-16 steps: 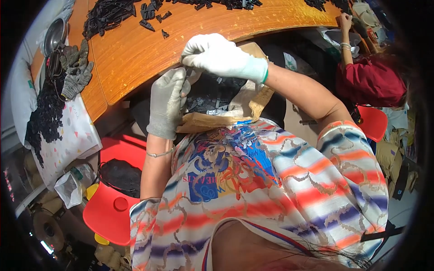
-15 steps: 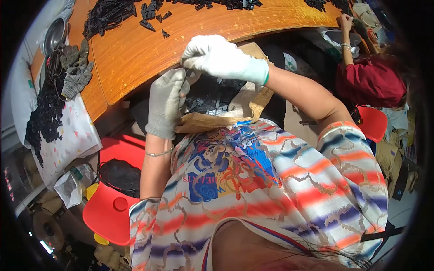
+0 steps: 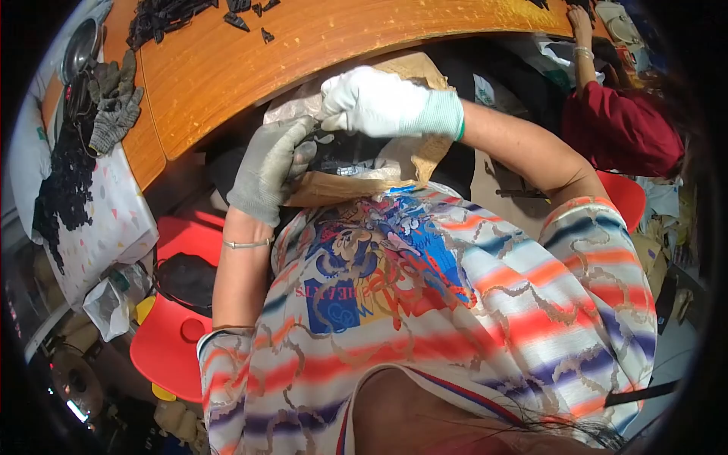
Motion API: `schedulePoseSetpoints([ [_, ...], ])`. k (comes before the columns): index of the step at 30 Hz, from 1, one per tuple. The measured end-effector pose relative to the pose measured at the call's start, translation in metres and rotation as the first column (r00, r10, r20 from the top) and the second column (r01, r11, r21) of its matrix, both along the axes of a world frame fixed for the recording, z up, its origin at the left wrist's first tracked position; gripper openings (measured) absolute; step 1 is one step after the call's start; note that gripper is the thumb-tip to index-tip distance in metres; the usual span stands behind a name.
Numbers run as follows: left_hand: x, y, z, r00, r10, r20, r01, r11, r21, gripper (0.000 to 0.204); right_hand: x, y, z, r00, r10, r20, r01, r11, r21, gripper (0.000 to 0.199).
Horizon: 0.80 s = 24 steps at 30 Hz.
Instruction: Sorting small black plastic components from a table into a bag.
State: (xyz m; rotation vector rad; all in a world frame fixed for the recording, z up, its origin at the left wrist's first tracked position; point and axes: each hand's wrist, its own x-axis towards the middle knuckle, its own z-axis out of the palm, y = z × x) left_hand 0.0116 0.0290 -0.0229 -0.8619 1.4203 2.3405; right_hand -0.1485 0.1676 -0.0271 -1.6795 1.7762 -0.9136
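Note:
In a grey-white glove, my left hand [image 3: 265, 171] is closed, its thumb and fingers pinched near the far side of my lap. My right hand [image 3: 371, 105], in a white glove with a green cuff edge, meets it fingertip to fingertip, also closed. Between them shows a sliver of a small dark piece [image 3: 317, 130], mostly covered by the gloves. Beneath both hands an open brown paper bag [image 3: 345, 189] rests against my body. Inside it lie black pieces [image 3: 347, 146], partly shaded.
Beyond my hands curves a wooden table [image 3: 227, 83] with loose black plastic parts [image 3: 163, 19]. At the left are worn gloves [image 3: 117, 106], a metal bowl [image 3: 82, 49] and a black heap [image 3: 68, 182]. Red stools [image 3: 163, 353] stand nearby. A person in a dark red top [image 3: 622, 129] sits at the right.
My joined hands have come down slightly toward me, still closed together. The table and its parts sit higher and further left in view as the camera shifts.

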Motion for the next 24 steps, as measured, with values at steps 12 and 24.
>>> schedulePoseSetpoints([
  [12, -0.007, 0.0, 0.012, 0.995, -0.007, -0.101, -0.01, 0.985, -0.173, 0.029, -0.003, 0.016, 0.019, 0.771, -0.25, 0.585, 0.112, 0.959, 0.261, 0.044],
  [24, -0.014, 0.004, -0.022, 0.938, 0.155, -0.311, -0.316, 0.75, -0.581, 0.026, 0.062, 0.008, 0.055, 0.971, -0.155, -0.18, 0.017, 0.802, -0.598, 0.017],
])
